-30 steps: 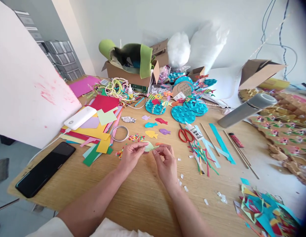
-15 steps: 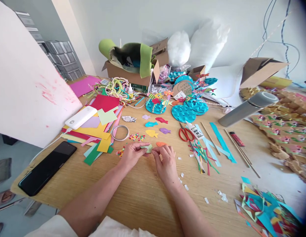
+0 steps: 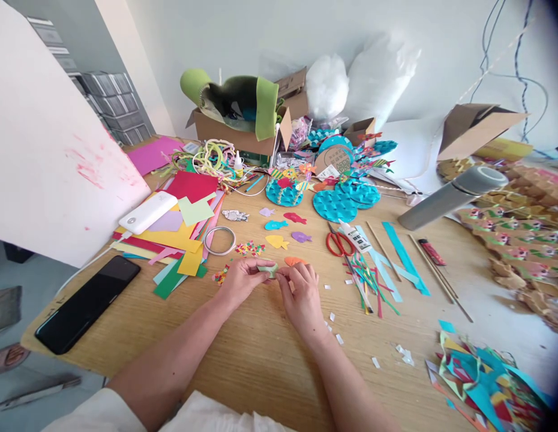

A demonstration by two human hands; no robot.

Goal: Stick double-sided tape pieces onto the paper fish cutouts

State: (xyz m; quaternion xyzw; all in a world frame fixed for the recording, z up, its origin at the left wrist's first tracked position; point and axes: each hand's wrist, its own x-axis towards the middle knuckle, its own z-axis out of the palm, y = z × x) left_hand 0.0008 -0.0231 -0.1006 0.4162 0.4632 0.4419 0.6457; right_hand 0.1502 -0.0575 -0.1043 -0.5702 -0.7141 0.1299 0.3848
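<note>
Between my hands, just above the tabletop, is a small light green paper piece (image 3: 268,269). My left hand (image 3: 241,281) is closed on it, thumb below and fingers along the top. The fingertips of my right hand (image 3: 302,294) are pinched together at its right end; my fingers hide part of it. An orange paper fish (image 3: 295,261) lies behind my right fingers. Farther back are a yellow fish (image 3: 277,242), a blue fish (image 3: 276,225), a red fish (image 3: 294,217) and purple fish (image 3: 301,237). Tiny coloured paper bits (image 3: 250,248) lie near my left hand.
Red-handled scissors (image 3: 339,243), a glue tube (image 3: 356,237) and paper strips (image 3: 366,279) lie to the right. A tape roll (image 3: 219,241), coloured paper (image 3: 193,186) and a phone (image 3: 87,303) are left. A grey flask (image 3: 452,198) stands back right, paper scraps (image 3: 486,384) nearer.
The light green paper piece has tilted slightly, showing less of its face. Both hands keep nearly the same place and grip.
</note>
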